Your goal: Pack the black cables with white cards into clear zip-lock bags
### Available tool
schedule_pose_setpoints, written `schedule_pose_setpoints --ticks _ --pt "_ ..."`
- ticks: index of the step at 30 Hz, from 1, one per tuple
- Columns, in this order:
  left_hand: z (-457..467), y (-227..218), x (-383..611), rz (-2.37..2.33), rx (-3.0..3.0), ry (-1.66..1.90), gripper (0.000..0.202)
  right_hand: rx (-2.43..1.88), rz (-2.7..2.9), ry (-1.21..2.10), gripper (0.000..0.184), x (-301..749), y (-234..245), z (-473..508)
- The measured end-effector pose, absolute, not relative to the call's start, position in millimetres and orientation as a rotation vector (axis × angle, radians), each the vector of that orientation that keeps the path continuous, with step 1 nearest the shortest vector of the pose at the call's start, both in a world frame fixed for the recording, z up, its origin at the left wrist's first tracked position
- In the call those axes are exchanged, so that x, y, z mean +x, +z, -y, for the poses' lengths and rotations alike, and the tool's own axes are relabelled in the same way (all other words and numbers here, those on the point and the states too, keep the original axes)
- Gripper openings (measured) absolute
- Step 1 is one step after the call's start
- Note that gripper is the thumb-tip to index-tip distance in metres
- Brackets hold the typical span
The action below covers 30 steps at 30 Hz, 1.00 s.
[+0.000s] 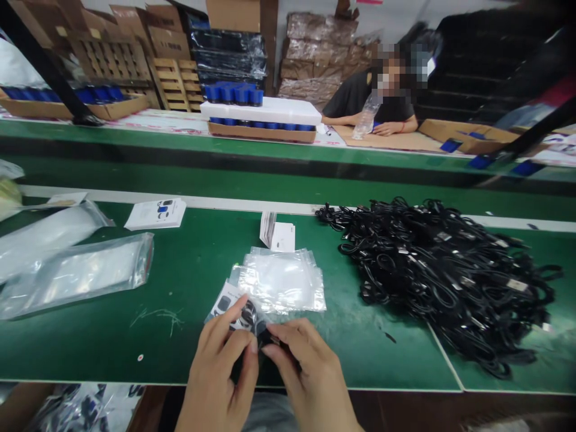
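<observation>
Near the table's front edge, my left hand [222, 360] grips a small clear plastic bag [221, 298] that holds a printed leaflet and a coiled black cable [246, 315]. My right hand [306, 360] pinches the dark end of the cable at the bag's right side; the fingers partly hide it. Just beyond my hands lies a stack of clear zip bags [283, 279]. Behind that stack, a small white booklet [282, 236] sits with some pages fanned upright. A big tangled heap of black cables [432, 264] spreads over the right side.
Large clear bags [81, 270] and a stack of printed leaflets [155, 214] lie on the left of the green table [180, 342]. Below the front edge at left are filled bags [90, 408]. Across the bench, a person [387, 108] leans near a white box [265, 111] and blue items.
</observation>
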<state>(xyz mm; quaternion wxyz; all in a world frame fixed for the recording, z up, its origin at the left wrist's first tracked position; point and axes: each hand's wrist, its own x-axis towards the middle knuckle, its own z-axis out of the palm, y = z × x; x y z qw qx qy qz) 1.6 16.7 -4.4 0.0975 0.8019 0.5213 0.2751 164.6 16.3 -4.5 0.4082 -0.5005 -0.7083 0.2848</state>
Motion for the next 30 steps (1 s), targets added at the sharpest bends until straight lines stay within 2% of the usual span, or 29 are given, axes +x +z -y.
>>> schedule_pose_setpoints --ticks 3,7,10,15,18,20,23,24,26,27,28,30 --pt "-16.1 -0.3 3.8 -1.543 2.311 0.854 0.014 -1.145 1.698 0.992 0.034 167.7 2.7 -13.8" --pt "-11.9 3.2 11.2 -1.563 2.169 0.997 0.017 -1.181 1.63 1.044 0.029 168.0 6.7 -14.2" --pt "-9.1 4.2 15.0 -1.581 2.101 1.04 0.017 -1.13 1.624 1.18 0.033 167.6 7.8 -15.8" --pt "-6.7 7.2 19.1 -1.553 2.146 1.053 0.018 -1.217 1.674 0.924 0.019 163.9 -0.7 -14.9" --pt "-4.7 6.6 23.7 -1.524 2.207 1.078 0.02 -1.338 1.523 0.763 0.006 158.8 -8.8 -14.8" --pt "-3.5 4.4 27.2 -1.526 2.231 1.1 0.02 -1.424 1.439 0.807 0.015 156.2 -11.1 -16.7" --pt "-3.9 1.7 29.2 -1.516 2.279 1.131 0.02 -1.448 1.565 1.003 0.008 157.8 -8.2 -22.0" --pt "-5.1 1.9 28.0 -1.499 2.319 1.116 0.02 -1.436 1.636 1.027 0.016 160.2 -6.0 -24.0" --pt "-9.3 4.9 22.2 -1.461 2.404 1.035 0.014 -1.399 1.753 1.027 0.025 167.3 -0.1 -27.9" --pt "-12.4 7.5 17.9 -1.453 2.434 0.983 0.007 -1.378 1.796 1.038 0.024 171.3 3.5 -29.7" --pt "-16.0 10.6 13.0 -1.45 2.453 0.929 0.007 -1.345 1.839 1.07 0.021 175.2 7.5 -31.3" --pt "-24.4 17.8 3.8 -1.41 2.473 0.81 0.046 -1.243 1.921 1.157 0.023 181.3 15.8 -34.1"
